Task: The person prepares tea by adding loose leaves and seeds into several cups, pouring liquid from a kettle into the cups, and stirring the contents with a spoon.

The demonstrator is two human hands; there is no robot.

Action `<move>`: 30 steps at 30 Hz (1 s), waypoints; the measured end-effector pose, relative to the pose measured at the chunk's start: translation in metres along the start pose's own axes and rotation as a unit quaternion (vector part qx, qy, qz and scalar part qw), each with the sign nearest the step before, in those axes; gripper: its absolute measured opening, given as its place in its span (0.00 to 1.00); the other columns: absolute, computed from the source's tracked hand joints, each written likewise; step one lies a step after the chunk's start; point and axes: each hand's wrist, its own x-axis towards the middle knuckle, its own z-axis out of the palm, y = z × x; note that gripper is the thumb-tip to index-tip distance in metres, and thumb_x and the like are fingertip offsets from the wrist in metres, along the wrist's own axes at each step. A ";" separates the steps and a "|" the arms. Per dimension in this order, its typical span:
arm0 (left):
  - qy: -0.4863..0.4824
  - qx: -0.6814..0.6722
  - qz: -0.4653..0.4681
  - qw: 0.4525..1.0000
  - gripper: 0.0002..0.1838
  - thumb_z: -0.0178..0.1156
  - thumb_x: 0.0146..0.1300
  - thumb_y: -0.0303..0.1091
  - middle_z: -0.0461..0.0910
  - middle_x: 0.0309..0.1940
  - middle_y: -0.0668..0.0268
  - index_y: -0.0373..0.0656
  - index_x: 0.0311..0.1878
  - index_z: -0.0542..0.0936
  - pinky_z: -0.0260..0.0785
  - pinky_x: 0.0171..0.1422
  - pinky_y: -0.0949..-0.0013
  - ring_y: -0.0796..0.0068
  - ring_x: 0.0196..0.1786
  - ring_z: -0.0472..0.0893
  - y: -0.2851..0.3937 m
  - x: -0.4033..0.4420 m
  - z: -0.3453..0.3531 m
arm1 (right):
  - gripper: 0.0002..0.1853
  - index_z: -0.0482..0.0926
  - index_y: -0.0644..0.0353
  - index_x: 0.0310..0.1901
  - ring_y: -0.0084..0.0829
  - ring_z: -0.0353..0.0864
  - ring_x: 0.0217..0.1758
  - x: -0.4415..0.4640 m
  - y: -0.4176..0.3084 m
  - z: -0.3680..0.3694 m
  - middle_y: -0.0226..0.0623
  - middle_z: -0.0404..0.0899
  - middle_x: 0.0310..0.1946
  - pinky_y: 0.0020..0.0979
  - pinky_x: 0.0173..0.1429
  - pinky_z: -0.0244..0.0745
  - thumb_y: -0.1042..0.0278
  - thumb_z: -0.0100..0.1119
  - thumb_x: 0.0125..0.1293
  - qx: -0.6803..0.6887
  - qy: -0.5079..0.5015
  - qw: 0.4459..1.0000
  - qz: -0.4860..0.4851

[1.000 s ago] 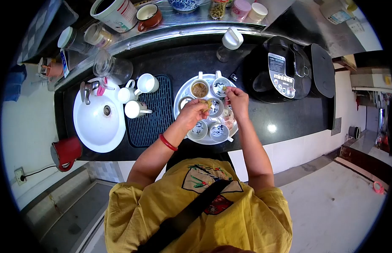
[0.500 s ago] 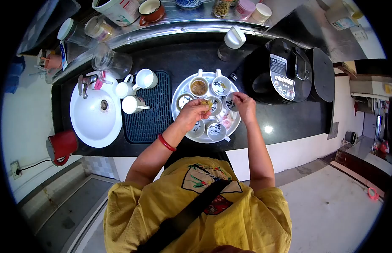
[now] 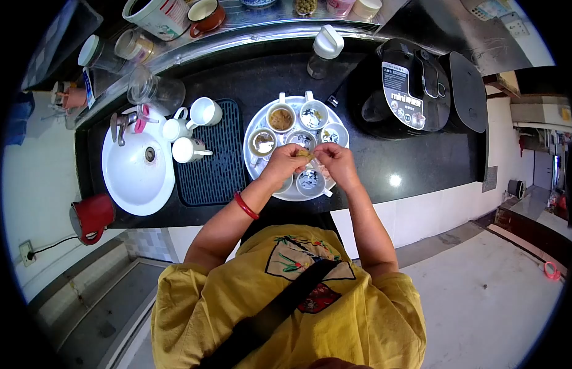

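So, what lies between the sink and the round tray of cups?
In the head view, a black slatted mat lies between the sink and the round tray, with three white mugs grouped toward its sink side.

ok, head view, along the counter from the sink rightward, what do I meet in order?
White sink → black drying mat → round tray with cups → black appliance with the "mini" label.
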 end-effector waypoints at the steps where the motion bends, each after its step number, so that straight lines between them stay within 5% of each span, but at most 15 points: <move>1: 0.005 0.002 -0.007 1.000 0.08 0.59 0.54 0.25 0.76 0.28 0.68 0.37 0.38 0.76 0.68 0.33 0.79 0.81 0.26 0.74 -0.001 0.000 0.001 | 0.07 0.79 0.66 0.36 0.20 0.74 0.27 0.000 0.000 -0.003 0.31 0.78 0.26 0.22 0.34 0.71 0.73 0.60 0.57 0.079 0.010 0.995 0.066; 4: 0.028 -0.061 -0.035 0.997 0.09 0.58 0.55 0.25 0.76 0.29 0.66 0.36 0.40 0.75 0.69 0.34 0.78 0.79 0.27 0.75 -0.001 -0.003 0.004 | 0.08 0.79 0.67 0.37 0.16 0.71 0.27 0.000 -0.002 -0.012 0.27 0.77 0.25 0.20 0.34 0.70 0.73 0.59 0.58 0.091 0.088 0.989 0.074; 6: 0.027 -0.097 -0.042 0.994 0.09 0.58 0.56 0.25 0.77 0.31 0.65 0.36 0.41 0.75 0.70 0.35 0.77 0.78 0.29 0.76 -0.001 -0.005 0.005 | 0.09 0.79 0.64 0.41 0.22 0.76 0.27 0.012 0.024 -0.019 0.33 0.80 0.29 0.23 0.35 0.72 0.73 0.57 0.58 0.024 0.116 0.993 0.019; 8: 0.025 -0.133 -0.048 0.990 0.10 0.57 0.57 0.25 0.77 0.32 0.64 0.36 0.42 0.75 0.71 0.36 0.76 0.77 0.31 0.77 -0.003 -0.006 0.006 | 0.10 0.80 0.61 0.42 0.32 0.80 0.29 0.016 0.026 -0.026 0.41 0.81 0.35 0.28 0.37 0.75 0.73 0.56 0.57 -0.345 0.136 0.901 -0.225; 10: 0.002 -0.178 -0.041 0.983 0.10 0.56 0.58 0.24 0.77 0.34 0.62 0.35 0.43 0.74 0.72 0.38 0.75 0.75 0.34 0.78 -0.007 -0.005 0.004 | 0.10 0.80 0.59 0.41 0.39 0.81 0.35 0.012 0.018 -0.024 0.45 0.79 0.39 0.32 0.41 0.76 0.72 0.55 0.57 -0.343 0.125 0.908 -0.206; 12: 0.006 -0.179 -0.034 0.983 0.10 0.56 0.58 0.24 0.78 0.35 0.62 0.35 0.44 0.74 0.72 0.39 0.75 0.74 0.34 0.78 -0.012 -0.006 0.003 | 0.11 0.80 0.59 0.42 0.36 0.81 0.36 0.001 0.001 -0.016 0.44 0.80 0.37 0.30 0.41 0.75 0.71 0.56 0.57 -0.194 0.069 0.976 -0.076; 16: -0.004 -0.156 -0.013 0.988 0.10 0.56 0.58 0.24 0.78 0.36 0.62 0.35 0.44 0.75 0.72 0.39 0.74 0.73 0.35 0.79 -0.012 -0.008 0.004 | 0.11 0.79 0.64 0.42 0.23 0.78 0.30 -0.010 0.003 0.004 0.38 0.81 0.30 0.25 0.37 0.73 0.73 0.59 0.57 -0.018 -0.034 0.999 -0.008; 23: 0.028 -0.149 -0.021 0.988 0.09 0.56 0.58 0.24 0.78 0.35 0.62 0.34 0.43 0.75 0.72 0.39 0.74 0.72 0.35 0.79 -0.015 -0.015 0.004 | 0.06 0.78 0.66 0.36 0.19 0.75 0.27 -0.006 0.011 0.012 0.33 0.79 0.26 0.22 0.32 0.71 0.76 0.58 0.57 -0.011 -0.049 0.999 -0.007; 25: 0.054 -0.205 -0.030 0.977 0.09 0.57 0.56 0.24 0.78 0.34 0.61 0.35 0.41 0.75 0.73 0.38 0.73 0.72 0.33 0.79 -0.015 -0.016 0.004 | 0.05 0.78 0.65 0.34 0.17 0.72 0.24 -0.006 0.006 0.011 0.30 0.77 0.23 0.19 0.28 0.68 0.76 0.58 0.56 0.152 -0.044 0.983 0.089; 30: 0.040 -0.289 -0.027 0.956 0.09 0.57 0.55 0.23 0.77 0.33 0.59 0.36 0.40 0.74 0.73 0.37 0.71 0.71 0.31 0.78 -0.019 -0.019 -0.004 | 0.04 0.77 0.63 0.35 0.17 0.70 0.23 -0.008 0.009 0.017 0.28 0.75 0.23 0.19 0.28 0.67 0.75 0.56 0.58 0.245 -0.030 0.959 0.140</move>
